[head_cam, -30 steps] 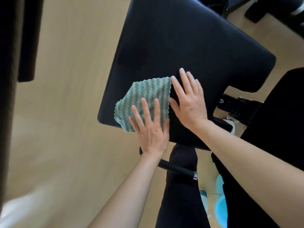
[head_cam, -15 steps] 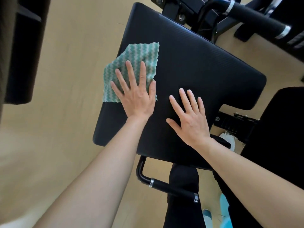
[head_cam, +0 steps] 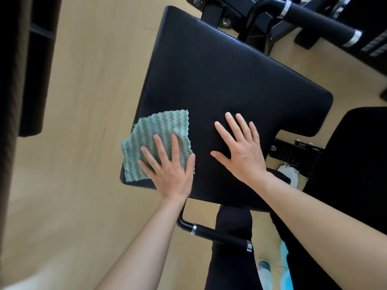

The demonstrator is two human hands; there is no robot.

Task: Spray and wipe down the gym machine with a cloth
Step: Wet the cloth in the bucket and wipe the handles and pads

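The gym machine's black ribbed seat pad [head_cam: 219, 76] fills the middle of the view. A green and white zigzag cloth [head_cam: 155, 135] lies flat on the pad's near left corner and hangs slightly past the left edge. My left hand [head_cam: 167, 166] presses flat on the cloth's near part, fingers straight and spread. To its right, my right hand [head_cam: 240, 149] rests flat on the bare pad with fingers spread, holding nothing. No spray bottle is in view.
A black handle bar with chrome rings [head_cam: 215, 233] sticks out under the pad's near edge. The black frame and a padded bar [head_cam: 314, 17] stand at the top right. A second black pad [head_cam: 356, 164] is on the right. Pale wood floor [head_cam: 88, 101] spreads left.
My left hand slid the cloth up the pad's left side, then drew it back down toward the near left corner. My right hand stayed pressed flat on the pad.
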